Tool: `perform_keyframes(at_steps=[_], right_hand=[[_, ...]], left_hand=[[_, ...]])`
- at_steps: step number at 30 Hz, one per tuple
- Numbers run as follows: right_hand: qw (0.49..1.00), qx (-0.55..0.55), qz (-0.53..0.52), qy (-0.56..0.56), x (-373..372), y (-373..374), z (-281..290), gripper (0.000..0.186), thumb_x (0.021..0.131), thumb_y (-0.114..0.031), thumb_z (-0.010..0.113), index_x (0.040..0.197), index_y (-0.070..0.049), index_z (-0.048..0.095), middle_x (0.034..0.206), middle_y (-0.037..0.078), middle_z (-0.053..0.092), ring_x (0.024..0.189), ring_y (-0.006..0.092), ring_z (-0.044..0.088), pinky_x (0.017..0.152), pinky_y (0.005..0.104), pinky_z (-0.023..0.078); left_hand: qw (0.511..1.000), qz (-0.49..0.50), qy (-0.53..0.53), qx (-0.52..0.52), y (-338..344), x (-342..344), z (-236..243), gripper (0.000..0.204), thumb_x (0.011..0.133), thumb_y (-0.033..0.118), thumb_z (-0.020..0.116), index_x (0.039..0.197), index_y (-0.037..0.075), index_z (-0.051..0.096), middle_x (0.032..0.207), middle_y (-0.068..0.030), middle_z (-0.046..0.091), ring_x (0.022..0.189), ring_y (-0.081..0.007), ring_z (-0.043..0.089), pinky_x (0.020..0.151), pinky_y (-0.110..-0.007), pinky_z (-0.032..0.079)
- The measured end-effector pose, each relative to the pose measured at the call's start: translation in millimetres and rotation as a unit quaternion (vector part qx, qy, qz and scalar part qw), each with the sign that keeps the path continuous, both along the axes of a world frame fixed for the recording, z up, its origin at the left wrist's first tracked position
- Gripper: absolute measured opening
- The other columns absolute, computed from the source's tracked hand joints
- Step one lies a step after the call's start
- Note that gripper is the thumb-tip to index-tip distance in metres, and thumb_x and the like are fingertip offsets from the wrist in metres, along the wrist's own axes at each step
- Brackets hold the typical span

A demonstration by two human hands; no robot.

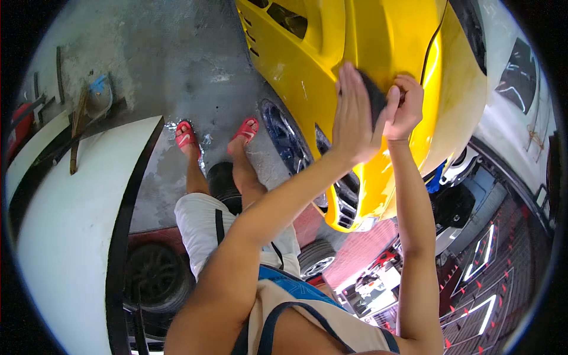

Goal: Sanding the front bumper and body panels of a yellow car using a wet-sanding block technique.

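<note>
In front of me is a glossy yellow car (296, 71), its bodywork wet-looking near the front lamp. My left hand (354, 115) lies over a dark pad (373, 94) with its fingers straight and together. The pad shows between those fingers and the thumb, up against the yellow bodywork; its exact kind is unclear. Right beside it, my right hand (404, 109) is closed, fingers curled toward the thumb near a dark panel seam. A small dark bit shows between finger and thumb, too little to name.
At left stands a large white curved panel (77, 225) with a black edge. A loose wheel (157, 275) lies behind it, another wheel (316, 258) near the car's front. The grey floor (177, 65) has wet patches. A white vehicle (509, 118) is at right.
</note>
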State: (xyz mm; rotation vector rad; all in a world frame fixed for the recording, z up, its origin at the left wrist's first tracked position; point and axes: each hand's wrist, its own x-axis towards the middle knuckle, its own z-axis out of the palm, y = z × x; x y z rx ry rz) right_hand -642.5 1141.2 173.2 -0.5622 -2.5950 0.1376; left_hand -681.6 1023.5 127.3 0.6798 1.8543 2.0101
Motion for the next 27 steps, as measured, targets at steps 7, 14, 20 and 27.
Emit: perform_keyframes(at_steps=[7,14,20,27], right_hand=[[1.0,-0.015,0.006,-0.026,0.7,-4.5,-2.5,0.015,0.09,-0.01,0.062,0.1,0.002,0.063,0.103,0.021,0.065,0.088,0.0357,0.065,0.074,0.0379,0.055],[0.999,-0.021,-0.013,-0.046,3.7,-5.4,2.7,0.017,0.089,-0.009,0.063,0.101,0.003,0.062,0.104,0.022,0.065,0.089,0.0374,0.065,0.076,0.039,0.055],[0.997,-0.023,-0.039,-0.058,8.0,-3.2,5.8,0.017,0.09,-0.011,0.062,0.101,0.002,0.063,0.104,0.022,0.065,0.089,0.0377,0.065,0.077,0.0394,0.055],[0.998,-0.026,-0.035,-0.053,-3.1,-7.0,3.6,0.017,0.091,-0.012,0.063,0.102,0.001,0.063,0.104,0.019,0.065,0.073,0.0273,0.062,0.06,0.0308,0.051]], left_hand=[[0.994,0.082,0.077,-0.016,46.1,-87.9,-0.8,0.079,0.098,0.024,0.052,0.15,-0.02,0.011,0.156,-0.0438,0.01,0.145,-0.0596,0.012,0.12,-0.06,0.014],[0.992,0.095,0.078,-0.037,55.1,-100.6,-1.6,0.074,0.099,0.024,0.051,0.149,-0.02,0.017,0.152,-0.0452,0.019,0.143,-0.0599,0.019,0.12,-0.059,0.016],[0.993,0.06,0.082,-0.06,31.6,-59.1,-4.5,0.074,0.1,0.026,0.052,0.149,-0.017,0.019,0.155,-0.041,0.02,0.146,-0.0545,0.02,0.121,-0.057,0.017],[0.985,0.089,0.129,-0.077,77.7,-161.2,1.7,0.075,0.099,0.024,0.054,0.151,-0.014,0.018,0.156,-0.0395,0.019,0.146,-0.054,0.02,0.119,-0.059,0.02]])
